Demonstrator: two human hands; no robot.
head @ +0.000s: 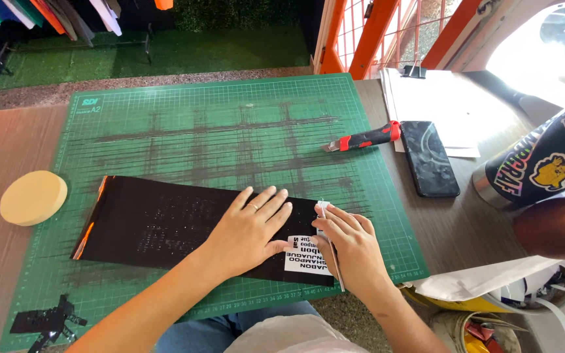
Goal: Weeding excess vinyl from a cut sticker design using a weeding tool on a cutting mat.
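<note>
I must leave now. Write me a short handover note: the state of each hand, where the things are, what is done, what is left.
Left hand: flat, fingers spread, pressing the black vinyl sheet onto the green cutting mat.
Right hand: holds a thin metal weeding tool at the sheet's right end, beside the white patch with black lettering.
Done: that patch is exposed; black scraps lie at the mat's lower left corner.
Left: the rest of the sheet looks uncleared.
Red utility knife lies at the mat's right edge.

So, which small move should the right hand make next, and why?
Probably pick at the next cut piece with the thin tool in the right hand. The left hand lies flat on the black sheet, and a white patch is bared between the hands.
</note>
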